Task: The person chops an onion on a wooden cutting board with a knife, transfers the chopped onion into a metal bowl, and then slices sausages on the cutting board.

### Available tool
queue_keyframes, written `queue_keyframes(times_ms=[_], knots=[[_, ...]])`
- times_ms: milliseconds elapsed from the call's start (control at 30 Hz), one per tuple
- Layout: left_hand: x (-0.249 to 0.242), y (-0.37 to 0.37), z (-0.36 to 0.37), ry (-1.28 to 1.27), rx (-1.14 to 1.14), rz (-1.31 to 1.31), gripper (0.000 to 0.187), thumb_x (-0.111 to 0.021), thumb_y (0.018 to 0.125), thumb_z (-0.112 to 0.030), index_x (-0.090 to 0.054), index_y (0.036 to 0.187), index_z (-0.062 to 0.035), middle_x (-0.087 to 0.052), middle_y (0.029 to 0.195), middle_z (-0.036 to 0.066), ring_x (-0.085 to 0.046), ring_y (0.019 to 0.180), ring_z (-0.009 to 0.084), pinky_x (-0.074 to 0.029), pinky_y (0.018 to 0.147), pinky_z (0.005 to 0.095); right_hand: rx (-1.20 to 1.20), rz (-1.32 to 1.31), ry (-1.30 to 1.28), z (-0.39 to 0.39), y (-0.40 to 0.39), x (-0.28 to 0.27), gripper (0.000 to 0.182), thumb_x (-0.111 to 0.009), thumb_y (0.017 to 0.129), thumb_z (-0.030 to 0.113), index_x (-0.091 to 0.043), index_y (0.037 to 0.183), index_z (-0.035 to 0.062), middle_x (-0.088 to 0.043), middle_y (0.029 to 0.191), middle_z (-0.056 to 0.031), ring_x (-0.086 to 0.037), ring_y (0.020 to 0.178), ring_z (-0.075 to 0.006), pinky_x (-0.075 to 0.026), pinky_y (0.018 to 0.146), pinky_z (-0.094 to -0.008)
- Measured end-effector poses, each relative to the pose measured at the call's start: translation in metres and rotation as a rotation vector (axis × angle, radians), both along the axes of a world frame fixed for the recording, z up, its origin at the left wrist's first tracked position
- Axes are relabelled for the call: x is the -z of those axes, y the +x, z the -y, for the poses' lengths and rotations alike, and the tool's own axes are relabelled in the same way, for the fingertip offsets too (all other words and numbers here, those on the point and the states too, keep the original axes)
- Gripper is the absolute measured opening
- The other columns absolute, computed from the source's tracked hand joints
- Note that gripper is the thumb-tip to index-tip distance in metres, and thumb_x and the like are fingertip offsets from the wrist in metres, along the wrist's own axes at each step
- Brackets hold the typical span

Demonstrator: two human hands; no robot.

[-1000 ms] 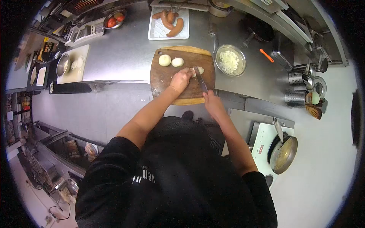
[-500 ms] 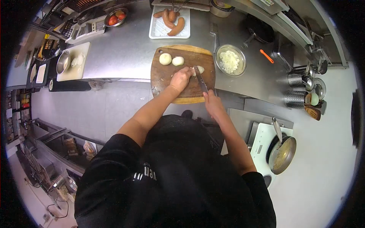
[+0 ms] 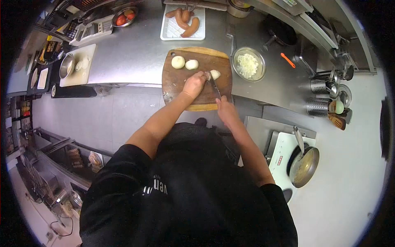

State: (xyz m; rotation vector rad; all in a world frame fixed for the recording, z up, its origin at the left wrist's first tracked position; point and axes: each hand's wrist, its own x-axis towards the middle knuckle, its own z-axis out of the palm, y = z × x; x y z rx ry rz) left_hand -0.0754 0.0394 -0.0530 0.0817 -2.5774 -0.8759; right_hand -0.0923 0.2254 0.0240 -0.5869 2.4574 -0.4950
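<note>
My right hand (image 3: pixel 227 110) is closed round the handle of a kitchen knife (image 3: pixel 215 88), whose blade points away from me over the wooden cutting board (image 3: pixel 197 92). On the board, my left hand (image 3: pixel 195 85) has its fingers bent together against a peeled onion piece (image 3: pixel 208 76), mostly hidden by the fingertips. Just right of the blade tip sits a white onion portion (image 3: pixel 215 74). Two whole peeled onions, a left one (image 3: pixel 177 62) and a right one (image 3: pixel 191 64), rest near the board's far edge. Chopped onion (image 3: pixel 247 65) fills part of a metal bowl (image 3: pixel 261 73) beside the board.
Behind the board, a white tray (image 3: pixel 168 33) holds several sausages (image 3: pixel 191 28). An orange-handled tool (image 3: pixel 288 60) lies on the right. A frying pan (image 3: pixel 304 168) stands on a white cooker (image 3: pixel 276 164). A white cutting board (image 3: pixel 87 78) with a metal bowl (image 3: pixel 67 66) is far left.
The knife blade has tilted and its handle has come slightly left. More of the onion portion right of the blade shows. My left hand has barely moved. Red digits now show on the cooker.
</note>
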Motion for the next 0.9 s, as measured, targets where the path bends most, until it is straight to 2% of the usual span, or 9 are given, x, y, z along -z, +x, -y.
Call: queue_keyframes(times_ms=[133,200,433,600,900], knots=[[-0.001,0.0,0.001,-0.052,-0.005,0.056,0.019,-0.051,0.086,-0.009,-0.064,0.098,-0.003,-0.06,0.092,0.012,-0.061,0.087,0.0302,-0.052,0.072,0.0387,0.024,0.02,0.023,0.004,0.001,-0.004,0.035,-0.034,0.099,0.034,-0.044,0.102,0.0007,-0.06,0.074,-0.0284,-0.062,0.063,-0.0417,-0.048,0.049,-0.0499],[-0.002,-0.001,0.0,-0.056,-0.013,0.046,0.019,-0.051,0.086,-0.009,-0.064,0.098,-0.0026,-0.06,0.092,0.012,-0.061,0.087,0.0302,-0.052,0.072,0.0388,0.106,0.083,-0.032,0.004,0.001,-0.019,0.034,-0.037,0.098,0.033,-0.046,0.102,0.0002,-0.061,0.086,-0.0308,-0.058,0.084,-0.0498,-0.043,0.073,-0.0576],[-0.006,-0.001,-0.001,-0.05,-0.024,0.075,0.02,-0.052,0.085,-0.01,-0.064,0.099,-0.0024,-0.06,0.094,0.012,-0.062,0.088,0.0305,-0.053,0.072,0.0392,0.081,0.113,0.02,0.003,0.001,-0.023,0.033,-0.036,0.098,0.032,-0.046,0.101,0.0004,-0.061,0.085,-0.0312,-0.058,0.082,-0.05,-0.043,0.072,-0.0584],[-0.005,0.0,-0.002,-0.061,-0.008,0.055,0.021,-0.051,0.084,-0.008,-0.063,0.1,-0.0016,-0.061,0.097,0.012,-0.062,0.089,0.0307,-0.053,0.072,0.0387,0.031,-0.017,0.013,0.001,0.0,-0.017,0.034,-0.036,0.098,0.032,-0.045,0.102,0.0,-0.061,0.085,-0.0313,-0.058,0.08,-0.0507,-0.044,0.07,-0.0583],[-0.006,-0.003,-0.001,-0.037,-0.006,0.015,0.02,-0.054,0.082,-0.006,-0.063,0.099,-0.001,-0.063,0.099,0.014,-0.062,0.09,0.0312,-0.053,0.074,0.0383,0.041,-0.022,-0.026,0.005,0.004,-0.016,0.033,-0.036,0.098,0.031,-0.044,0.102,-0.0007,-0.06,0.082,-0.0321,-0.058,0.081,-0.0505,-0.044,0.071,-0.0586]])
